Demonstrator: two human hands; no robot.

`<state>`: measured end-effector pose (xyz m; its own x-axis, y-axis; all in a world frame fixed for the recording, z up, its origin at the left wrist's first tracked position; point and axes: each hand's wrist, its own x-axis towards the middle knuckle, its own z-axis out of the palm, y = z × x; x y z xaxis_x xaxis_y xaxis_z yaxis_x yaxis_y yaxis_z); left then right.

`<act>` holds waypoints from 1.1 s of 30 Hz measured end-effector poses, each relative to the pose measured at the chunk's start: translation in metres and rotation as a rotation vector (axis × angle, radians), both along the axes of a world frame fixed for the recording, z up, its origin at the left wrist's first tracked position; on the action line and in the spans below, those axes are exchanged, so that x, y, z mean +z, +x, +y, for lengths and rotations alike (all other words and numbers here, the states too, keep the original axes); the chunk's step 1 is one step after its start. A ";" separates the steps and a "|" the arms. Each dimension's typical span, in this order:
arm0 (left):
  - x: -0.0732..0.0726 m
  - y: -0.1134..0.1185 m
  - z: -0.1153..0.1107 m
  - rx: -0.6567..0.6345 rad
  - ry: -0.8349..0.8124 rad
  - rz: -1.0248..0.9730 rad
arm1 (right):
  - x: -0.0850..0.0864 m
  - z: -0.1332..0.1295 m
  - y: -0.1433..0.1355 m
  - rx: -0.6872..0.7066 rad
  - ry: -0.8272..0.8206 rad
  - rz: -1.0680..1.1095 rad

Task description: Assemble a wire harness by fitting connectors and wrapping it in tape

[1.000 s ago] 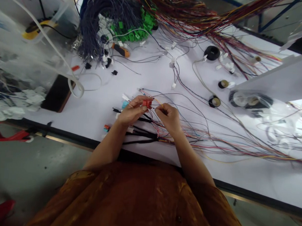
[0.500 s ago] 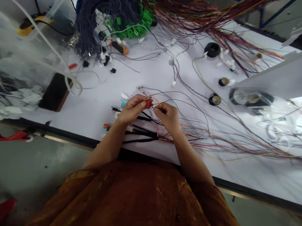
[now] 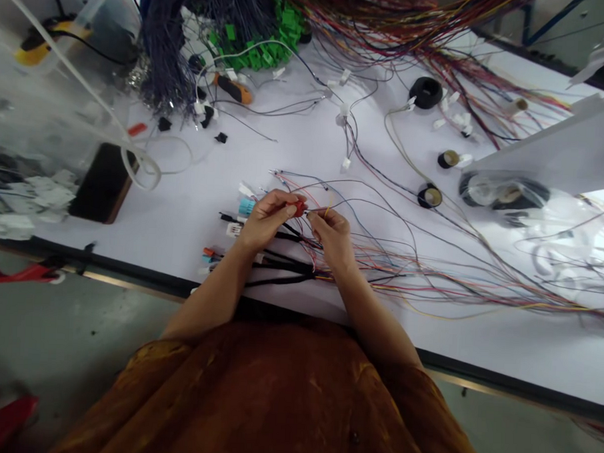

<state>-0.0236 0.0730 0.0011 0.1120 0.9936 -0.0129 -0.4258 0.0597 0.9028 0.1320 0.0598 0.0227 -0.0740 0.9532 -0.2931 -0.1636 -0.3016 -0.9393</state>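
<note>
Between the thumb and fingers of my left hand [image 3: 266,219] is a small red connector [image 3: 299,208], held just above the table. My right hand [image 3: 332,233] pinches a thin wire [image 3: 327,210] close to the connector's right side; whether the wire's tip is inside the connector I cannot tell. Under both hands lies a wire harness with black sleeved branches [image 3: 285,262]. On its left end are a light blue connector [image 3: 246,206], a white connector [image 3: 234,229] and a small orange connector [image 3: 208,252]. Its loose wires [image 3: 459,290] run off to the right.
Dark wire bundles with green connectors [image 3: 274,52] lie at the back, beside an orange-black tool handle [image 3: 232,88]. A dark phone-like slab [image 3: 104,183] rests at left. Tape rolls [image 3: 426,93] and a white panel [image 3: 550,140] stand right. The table's dark edge [image 3: 130,270] runs in front.
My right hand has shifted slightly left and its fingers have changed position on the wire near the connector. My left hand keeps its hold. The whole view has moved slightly.
</note>
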 end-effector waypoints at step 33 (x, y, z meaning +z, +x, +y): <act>-0.006 -0.006 0.005 0.034 -0.190 -0.098 | 0.055 0.002 0.007 0.208 0.561 -0.586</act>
